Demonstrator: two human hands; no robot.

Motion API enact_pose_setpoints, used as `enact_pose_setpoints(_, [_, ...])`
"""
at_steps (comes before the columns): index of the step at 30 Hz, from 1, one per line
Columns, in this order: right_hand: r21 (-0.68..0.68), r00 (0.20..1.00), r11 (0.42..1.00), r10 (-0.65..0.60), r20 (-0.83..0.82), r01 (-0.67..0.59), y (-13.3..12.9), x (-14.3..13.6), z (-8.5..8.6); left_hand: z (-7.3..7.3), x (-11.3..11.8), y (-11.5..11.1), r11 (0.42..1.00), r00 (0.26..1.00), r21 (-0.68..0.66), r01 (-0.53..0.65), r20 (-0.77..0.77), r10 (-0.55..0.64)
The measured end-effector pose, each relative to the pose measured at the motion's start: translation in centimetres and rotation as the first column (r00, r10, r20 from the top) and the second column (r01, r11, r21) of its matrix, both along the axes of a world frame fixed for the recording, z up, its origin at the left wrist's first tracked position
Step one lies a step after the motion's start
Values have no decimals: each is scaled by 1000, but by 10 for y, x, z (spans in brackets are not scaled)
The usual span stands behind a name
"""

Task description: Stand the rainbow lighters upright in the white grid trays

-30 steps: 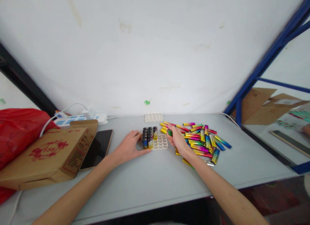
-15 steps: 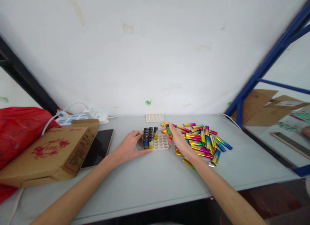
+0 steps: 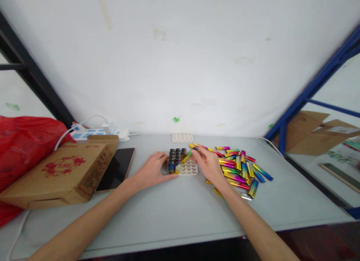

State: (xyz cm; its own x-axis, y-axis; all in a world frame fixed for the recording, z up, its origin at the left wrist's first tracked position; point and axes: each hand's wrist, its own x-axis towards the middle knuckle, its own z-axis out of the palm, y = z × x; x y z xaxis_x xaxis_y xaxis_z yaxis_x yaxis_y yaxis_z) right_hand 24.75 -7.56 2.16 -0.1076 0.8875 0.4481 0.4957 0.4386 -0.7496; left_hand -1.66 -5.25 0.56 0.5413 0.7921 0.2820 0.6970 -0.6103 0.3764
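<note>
My left hand (image 3: 153, 167) is at the left end of a white tray (image 3: 191, 171) with round holes, its thumb along the front edge and its fingers at the left side, gripping it. Several lighters (image 3: 176, 161) with black tops stand upright in the tray's left part. Between the fingertips of my right hand (image 3: 208, 161) is a green and yellow lighter (image 3: 188, 156), tilted, its lower end over the tray beside the standing ones. Right of the tray lies a loose pile of shiny multicoloured lighter sleeves (image 3: 239, 169), partly behind my right hand.
Against the wall lies a second white tray (image 3: 182, 137). On the left are a dark-screened tablet (image 3: 116, 169), a cardboard box (image 3: 62, 171), a red plastic bag (image 3: 30, 133) and a power strip (image 3: 120, 134). A blue metal frame (image 3: 303, 94) rises on the right.
My right hand has turned and brought the green and yellow lighter from beside the pile leftward over the tray, tilting it. My left hand stays at the tray. The view has shifted slightly.
</note>
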Motion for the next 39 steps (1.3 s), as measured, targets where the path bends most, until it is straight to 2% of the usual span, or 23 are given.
enact_pose_setpoints(2, [22,999,999,42,31,-43,1,-1,-4,1,0,-1,1000,1000,4,-5,8,5])
enact_pose_setpoints(6, [59,946,987,123,300,-147,5,-4,-11,1,1,-2,1000,1000,13,-12,14,12])
enact_pose_setpoints(12, [131,786,987,-4,618,-99,2,-7,-10,1,1,-1,1000,1000,-7,-9,20,9])
enact_pose_setpoints(14, [87,767,988,44,640,-130,0,-4,-7,1,1,0,1000,999,-3,-8,31,8])
enact_pose_setpoints(18, [82,864,987,81,496,-139,-2,15,6,-1,-2,2,1000,999,4,-6,41,6])
enact_pose_setpoints(21, [101,923,994,-7,384,-34,-1,49,19,-4,-4,6,1000,999,-2,1,39,-1])
enact_pose_setpoints(25, [91,919,988,-147,367,122,-5,123,30,-3,-5,9,999,999,-32,11,35,-10])
enact_pose_setpoints(28, [66,905,964,-265,333,258,-12,185,29,2,-4,9,999,999,-30,23,31,-22])
enact_pose_setpoints(31, [5,879,930,-348,326,366,-19,235,20,5,-4,13,998,999,-50,32,28,-31])
enact_pose_setpoints(34, [-41,874,928,-333,355,370,-22,264,12,4,-6,18,996,999,-84,34,28,-32])
enact_pose_setpoints(39, [-81,824,903,-345,449,422,-33,286,3,0,-7,22,997,998,-76,21,56,-17])
